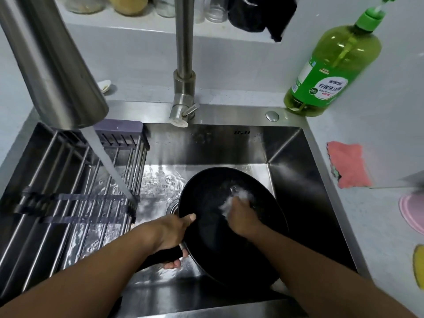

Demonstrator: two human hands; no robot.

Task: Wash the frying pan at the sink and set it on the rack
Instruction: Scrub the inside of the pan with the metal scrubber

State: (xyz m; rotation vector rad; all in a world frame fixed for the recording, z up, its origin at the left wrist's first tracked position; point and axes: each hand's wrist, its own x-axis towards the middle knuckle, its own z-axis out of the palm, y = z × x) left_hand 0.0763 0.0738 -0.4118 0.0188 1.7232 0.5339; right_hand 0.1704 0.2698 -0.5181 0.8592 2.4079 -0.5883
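Observation:
A black frying pan [213, 235] is tilted inside the steel sink [305, 203], its inside facing me. My left hand [171, 237] grips the pan where the dark handle meets the rim, thumb lying on the rim. My right hand [243, 220] presses inside the pan, closed on a foamy white scrubber [238, 198] that is blurred. A metal-bar drying rack [68, 198] spans the left half of the sink. Water streams from the faucet spout [55, 72] down onto the rack's right edge.
A green dish-soap bottle [330, 72] stands at the sink's back right corner. A pink cloth [348, 166] and a pink disc [413, 214] lie on the right counter. The faucet base [183, 102] rises behind the sink. Jars and a black cloth sit on the back ledge.

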